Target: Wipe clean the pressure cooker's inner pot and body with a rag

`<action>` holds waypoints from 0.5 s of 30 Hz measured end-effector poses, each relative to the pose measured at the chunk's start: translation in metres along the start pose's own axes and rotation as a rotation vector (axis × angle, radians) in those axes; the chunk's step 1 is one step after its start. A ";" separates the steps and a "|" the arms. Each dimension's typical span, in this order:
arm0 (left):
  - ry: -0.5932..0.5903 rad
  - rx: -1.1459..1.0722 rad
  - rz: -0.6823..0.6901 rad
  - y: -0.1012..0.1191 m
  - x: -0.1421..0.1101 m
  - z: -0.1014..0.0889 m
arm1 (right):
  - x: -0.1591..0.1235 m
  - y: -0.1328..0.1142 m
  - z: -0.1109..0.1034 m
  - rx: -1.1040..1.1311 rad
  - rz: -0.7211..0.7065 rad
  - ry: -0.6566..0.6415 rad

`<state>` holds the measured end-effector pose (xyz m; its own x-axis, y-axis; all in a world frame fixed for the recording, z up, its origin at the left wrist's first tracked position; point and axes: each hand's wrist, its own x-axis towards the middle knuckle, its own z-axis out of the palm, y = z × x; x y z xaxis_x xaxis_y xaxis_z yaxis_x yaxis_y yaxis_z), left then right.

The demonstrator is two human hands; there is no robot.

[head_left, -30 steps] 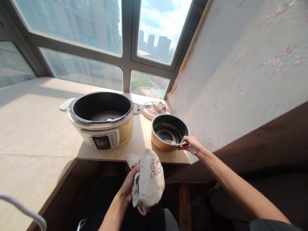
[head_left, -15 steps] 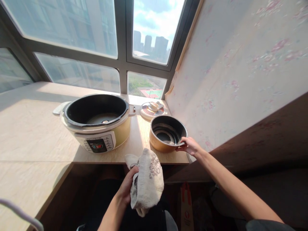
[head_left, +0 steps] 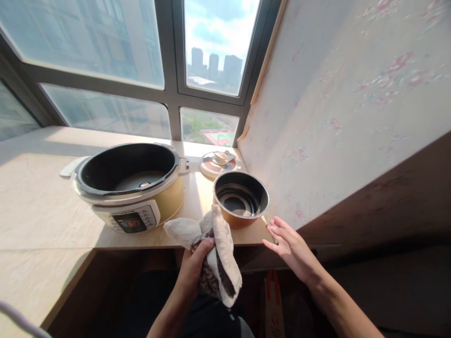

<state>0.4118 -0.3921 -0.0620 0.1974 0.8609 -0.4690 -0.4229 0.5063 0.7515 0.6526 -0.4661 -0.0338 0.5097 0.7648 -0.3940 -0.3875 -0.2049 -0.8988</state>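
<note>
My left hand (head_left: 194,266) is closed around a crumpled white cloth with a grey pattern (head_left: 214,256), held just in front of the counter edge. My right hand (head_left: 291,245) hovers open with fingers stretched out, a little below and right of a gold inner pot with a dark inside (head_left: 241,198); it touches nothing. The pot stands on the pale counter (head_left: 42,206) near its right front corner. A large electric cooker (head_left: 128,185) with no lid and a front control panel stands to the left of the pot.
A round lid or plate with a knob (head_left: 218,162) lies behind the pot by the window. A flowered wall (head_left: 334,94) closes the right side. A red-and-brown bag (head_left: 274,305) stands on the floor below. Windows run along the back.
My right hand has let go of the pot's rim and drawn back toward me, opening. My left hand has raised and turned the cloth. The view has shifted slightly right.
</note>
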 end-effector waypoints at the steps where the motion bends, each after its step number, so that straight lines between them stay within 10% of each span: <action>1: -0.019 0.060 0.070 0.001 -0.003 0.007 | -0.012 0.004 0.002 -0.044 -0.055 -0.041; 6: -0.352 0.198 0.240 -0.003 -0.021 0.045 | -0.052 0.017 0.023 -0.267 -0.272 -0.345; 15: -0.669 -0.068 -0.128 -0.020 -0.027 0.037 | -0.067 0.012 0.048 -0.506 -0.323 -0.438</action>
<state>0.4474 -0.4237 -0.0470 0.7441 0.6514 -0.1483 -0.4103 0.6208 0.6680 0.5771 -0.4909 -0.0093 0.1441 0.9865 -0.0780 0.1848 -0.1042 -0.9772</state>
